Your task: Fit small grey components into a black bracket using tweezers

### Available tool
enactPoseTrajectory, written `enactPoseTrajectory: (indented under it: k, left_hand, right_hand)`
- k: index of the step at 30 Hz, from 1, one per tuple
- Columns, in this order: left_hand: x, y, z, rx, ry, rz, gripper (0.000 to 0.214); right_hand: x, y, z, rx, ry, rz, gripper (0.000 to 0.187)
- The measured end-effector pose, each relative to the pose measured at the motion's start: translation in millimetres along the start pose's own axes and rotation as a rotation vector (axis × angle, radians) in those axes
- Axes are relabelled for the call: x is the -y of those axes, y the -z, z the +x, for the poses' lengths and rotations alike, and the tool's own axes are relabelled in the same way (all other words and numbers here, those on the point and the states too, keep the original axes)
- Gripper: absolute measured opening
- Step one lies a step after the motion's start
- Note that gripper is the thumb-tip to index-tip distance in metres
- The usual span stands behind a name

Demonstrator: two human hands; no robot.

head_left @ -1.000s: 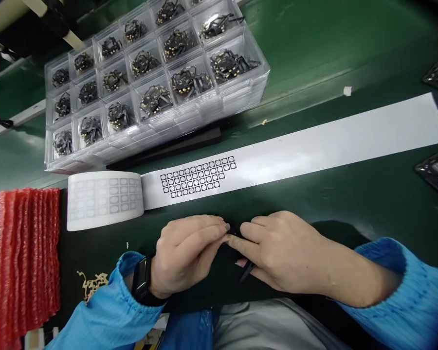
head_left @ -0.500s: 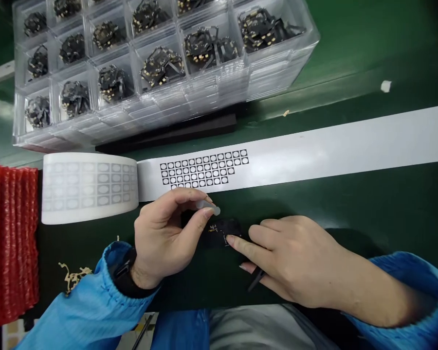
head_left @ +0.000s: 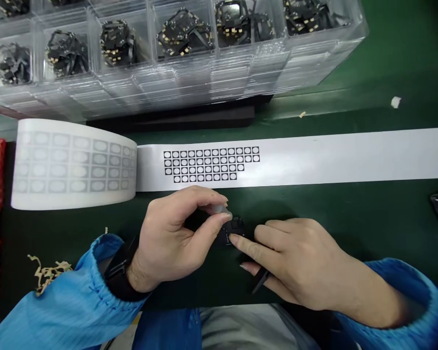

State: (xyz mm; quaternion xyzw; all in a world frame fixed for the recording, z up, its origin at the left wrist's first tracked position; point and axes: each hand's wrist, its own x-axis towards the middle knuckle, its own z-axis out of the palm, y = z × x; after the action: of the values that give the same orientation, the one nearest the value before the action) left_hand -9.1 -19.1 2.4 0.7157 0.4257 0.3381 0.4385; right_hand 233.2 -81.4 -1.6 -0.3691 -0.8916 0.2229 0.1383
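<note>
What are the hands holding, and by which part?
The left hand pinches a translucent disc by its edge, between thumb and forefinger. The right hand curls around a black tool's shaft.

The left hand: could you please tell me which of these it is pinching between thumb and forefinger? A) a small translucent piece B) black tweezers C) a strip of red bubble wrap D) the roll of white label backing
A. The left hand pinches a small translucent piece between thumb and forefinger, just above a black circuit part.
</note>
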Motion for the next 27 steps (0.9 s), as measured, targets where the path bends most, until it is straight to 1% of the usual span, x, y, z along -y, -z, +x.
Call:
enactPoseTrajectory:
  k: [14,20,24,26,27]
  left_hand:
    - [-1.4,0.3,0.1,0.006,-0.004,-0.035,0.022]
    - [-4.5,1.5,4.8,0.052,-0.053,-0.029,0.021]
    - [-5.8,3.0,7.4,0.081,-0.083,-0.018,0.024]
    - [-4.9,4.6,8.8,0.085,-0.108,0.004,0.028]
    - [-4.5,5.7,9.6,0.086,-0.121,0.031,0.029]
  right_hand:
    - [0.5,0.0,0.7,0.009,-0.006,-0.004,0.035]
    - [1.0,-0.2,1.3,-0.001,-0.004,0.001,0.034]
    - [-0.7,-0.1,-1.0,-0.01,0.003,0.017,0.034]
    - [-2.5,0.8,-2.4,-0.05,0.012,0.088,0.035]
    - [-3.4,1.5,-3.0,-0.095,0.007,0.14,0.035]
